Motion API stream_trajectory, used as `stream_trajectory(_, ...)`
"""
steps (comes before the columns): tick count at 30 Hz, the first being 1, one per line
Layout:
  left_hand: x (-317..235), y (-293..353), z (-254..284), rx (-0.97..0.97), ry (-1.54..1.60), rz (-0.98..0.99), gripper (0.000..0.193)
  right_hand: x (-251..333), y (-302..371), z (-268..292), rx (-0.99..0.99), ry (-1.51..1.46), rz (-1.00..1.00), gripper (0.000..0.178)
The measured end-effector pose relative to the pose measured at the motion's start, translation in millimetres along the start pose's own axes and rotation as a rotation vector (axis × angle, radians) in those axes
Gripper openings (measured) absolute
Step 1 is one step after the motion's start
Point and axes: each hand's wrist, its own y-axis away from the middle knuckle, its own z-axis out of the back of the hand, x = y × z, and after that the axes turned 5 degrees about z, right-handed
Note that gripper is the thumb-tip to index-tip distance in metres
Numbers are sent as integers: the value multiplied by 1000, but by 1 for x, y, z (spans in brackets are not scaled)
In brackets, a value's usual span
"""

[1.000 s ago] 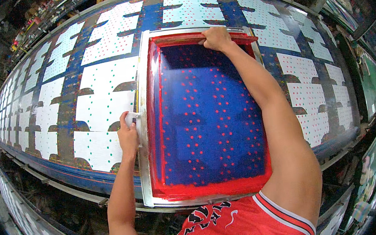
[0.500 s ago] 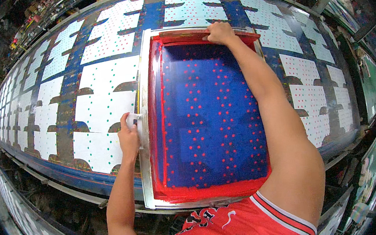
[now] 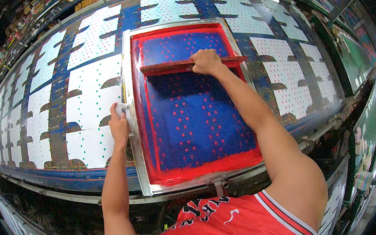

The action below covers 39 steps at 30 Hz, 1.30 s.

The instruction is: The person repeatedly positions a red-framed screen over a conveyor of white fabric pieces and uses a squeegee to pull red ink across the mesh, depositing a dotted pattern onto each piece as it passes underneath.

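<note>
A silkscreen frame with metal edges lies on the long table, its blue mesh dotted with rows of red spots. My right hand is closed over a long red-stained squeegee, which spans the mesh crosswise in its upper part. Thick red ink coats the near end and the sides of the screen. On the frame's left edge, my left hand grips a white handle; its fingers wrap round it.
White cut fabric pieces with green dots lie left of the frame, and pieces with red dots lie to the right. More dotted pieces line the far side. A metal rail runs along the table's near edge.
My right hand has drawn the squeegee from the screen's far end toward me, partway down the mesh. My left hand keeps its grip on the handle. The whole view has shifted somewhat.
</note>
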Motion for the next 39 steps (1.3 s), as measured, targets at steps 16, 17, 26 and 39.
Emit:
stream_trajectory(16, 21, -11, -9, -34, -80, -82, 56, 166, 289, 2, 6, -168, -30, 22)
stream_trajectory(17, 21, -12, -9, -26, -84, -79, 56, 174, 303, 3, -1, -173, -14, 22)
stream_trajectory(26, 19, -13, -8, -20, -63, -49, 55, 209, 373, 3, -34, -221, 96, 47)
stream_trajectory(39, 15, -11, -7, -26, 13, 23, 57, 80, 392, 7, -479, -509, -274, 41)
